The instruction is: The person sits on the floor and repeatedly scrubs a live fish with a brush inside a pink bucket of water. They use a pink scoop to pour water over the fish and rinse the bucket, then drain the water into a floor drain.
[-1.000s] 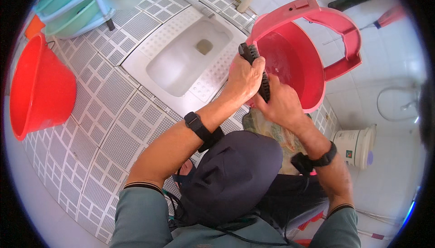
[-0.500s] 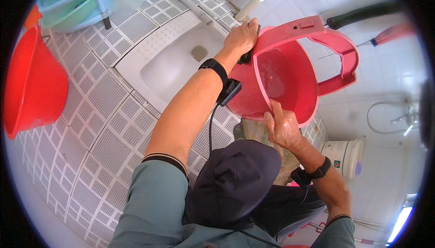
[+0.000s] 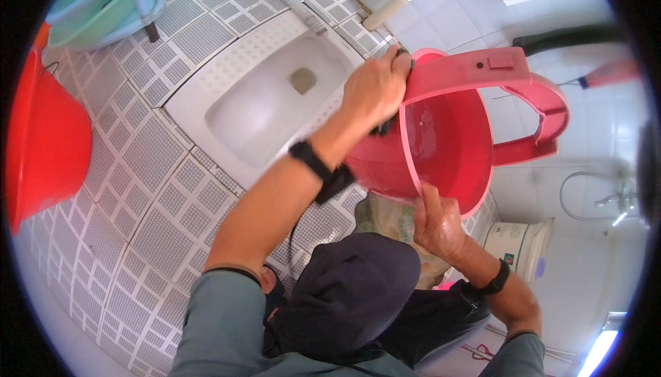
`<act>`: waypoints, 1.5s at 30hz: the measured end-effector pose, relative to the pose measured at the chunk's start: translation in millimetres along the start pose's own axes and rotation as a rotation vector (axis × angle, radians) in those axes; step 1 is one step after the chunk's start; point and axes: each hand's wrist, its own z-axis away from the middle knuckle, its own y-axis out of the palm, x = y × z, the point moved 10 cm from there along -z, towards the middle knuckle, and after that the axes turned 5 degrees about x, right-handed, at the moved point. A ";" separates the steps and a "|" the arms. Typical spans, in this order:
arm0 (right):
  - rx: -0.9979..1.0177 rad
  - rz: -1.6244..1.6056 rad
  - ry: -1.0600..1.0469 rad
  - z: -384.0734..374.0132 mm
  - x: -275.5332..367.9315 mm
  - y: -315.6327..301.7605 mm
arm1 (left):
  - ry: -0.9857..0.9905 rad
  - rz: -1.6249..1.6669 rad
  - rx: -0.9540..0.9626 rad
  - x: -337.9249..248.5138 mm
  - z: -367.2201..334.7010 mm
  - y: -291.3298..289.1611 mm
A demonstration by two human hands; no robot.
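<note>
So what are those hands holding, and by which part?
The right hand grips the pink bucket by its near rim. The left hand holds a dark brush at the bucket's outer side; which part it grips is hidden.

Bright, fairly even light filled the frame, a white strip of glare [image 3: 599, 353] burning out at lower right. Reflections glinted inside the red bucket [image 3: 451, 160]. Floor tiles [image 3: 162, 243] bowed toward black corners; the central wristband [image 3: 310, 161] blurred.

Bathroom, squat toilet [image 3: 272, 101], wall tap [image 3: 615, 201], floor tiles [image 3: 164, 229]
</note>
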 end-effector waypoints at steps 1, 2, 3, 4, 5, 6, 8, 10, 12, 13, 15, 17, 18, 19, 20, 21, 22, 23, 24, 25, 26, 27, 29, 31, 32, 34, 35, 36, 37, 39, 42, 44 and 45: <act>-0.008 -0.030 0.012 -2.5 -2.3 -0.8 | 0.021 0.025 0.014 12.8 -24.6 7.8; -0.006 -0.037 0.005 -6.8 -0.9 1.3 | 0.080 0.094 0.106 29.5 -45.8 20.2; -0.006 -0.023 0.016 -6.6 -3.6 3.2 | -0.237 0.339 0.258 54.1 -65.0 38.7; -0.009 -0.011 0.021 -7.1 -3.7 3.6 | -0.340 0.417 0.257 65.7 -77.5 50.5; -0.007 -0.018 0.025 -7.7 -4.4 4.1 | -0.345 0.415 0.264 68.9 -82.0 52.8; 0.008 0.003 0.009 -9.3 -2.1 4.7 | -0.282 0.408 0.339 65.6 -85.0 58.8; 0.026 0.016 -0.002 -10.4 -1.3 4.9 | -0.322 0.479 0.360 63.5 -74.7 56.7; 0.042 -0.017 0.006 -10.1 -4.3 5.2 | -0.022 0.407 0.232 41.3 -50.1 28.7; 0.033 0.002 -0.008 -10.0 -2.1 2.7 | 0.077 0.323 0.085 30.5 -0.5 19.9; 0.024 0.046 -0.008 -8.4 -3.9 -1.9 | 0.092 0.263 0.045 12.9 22.0 10.9; 0.046 0.061 -0.031 -9.3 -1.3 -3.2 | -0.153 0.662 0.005 12.2 39.6 -4.4; 0.076 -0.001 -0.001 -11.8 -1.3 -4.5 | -0.173 0.507 0.051 23.5 25.8 9.0; 0.090 -0.007 0.010 -12.0 -1.7 -2.5 | -0.084 0.406 0.108 23.7 6.6 13.2; 0.092 -0.007 0.009 -12.8 0.0 -1.7 | 0.008 0.307 0.162 25.5 -18.7 18.9; 0.079 -0.006 -0.010 -14.4 3.0 -0.5 | 0.057 0.415 0.069 34.8 -39.0 22.6; 0.066 -0.001 -0.023 -14.7 3.6 -0.7 | -0.155 0.546 0.283 50.5 -60.4 43.6; 0.063 0.008 -0.017 -13.4 2.4 -0.2 | -0.286 0.617 0.427 55.2 -75.5 58.4; 0.072 -0.017 -0.015 -14.1 4.9 2.3 | 0.064 0.523 0.286 51.6 -98.4 59.0; 0.085 -0.032 0.005 -12.6 1.6 3.6 | 0.041 0.576 0.377 58.1 -116.0 85.1; 0.080 -0.026 0.010 -12.8 0.4 3.1 | 0.015 0.621 0.468 57.6 -126.4 104.0; 0.098 0.009 -0.007 -13.3 0.0 6.4 | 0.026 0.621 0.475 52.1 -129.1 108.9; 0.110 0.050 -0.016 -14.4 -0.1 8.3 | 0.013 0.607 0.472 50.2 -127.7 108.2; 0.097 0.001 -0.045 -18.6 1.0 -0.4 | 0.021 0.695 0.435 53.0 -116.2 91.6; 0.076 -0.049 -0.013 -17.0 -6.5 -2.5 | -0.162 0.665 0.394 62.4 -87.1 81.9; 0.071 0.001 -0.018 -16.5 -6.4 -3.8 | 0.020 0.493 0.352 50.4 -73.5 57.3; 0.054 -0.046 0.004 -17.4 -9.0 -3.2 | -0.107 0.408 0.475 52.5 -47.3 43.8; 0.047 -0.099 0.021 -17.4 -9.7 -4.6 | -0.111 0.410 0.477 47.7 -49.6 34.2; 0.099 -0.077 0.029 -20.1 -12.4 -5.4 | -0.093 0.295 0.512 40.1 -57.1 29.7; 0.093 -0.084 0.037 -18.6 -17.8 -4.4 | -0.070 0.183 0.545 35.0 -63.4 32.1; 0.070 -0.132 0.034 -15.8 -12.2 -1.3 | -0.004 0.087 0.505 33.9 -81.2 30.7; 0.040 -0.142 0.094 -21.8 -12.6 -11.8 | 0.128 0.065 0.643 18.4 -129.5 69.6; 0.033 -0.141 0.080 -21.7 -11.5 -9.2 | 0.157 -0.238 0.757 17.9 -148.4 94.7; 0.032 -0.138 0.081 -20.6 -12.5 -7.2 | 0.167 -0.245 0.755 18.0 -149.1 98.9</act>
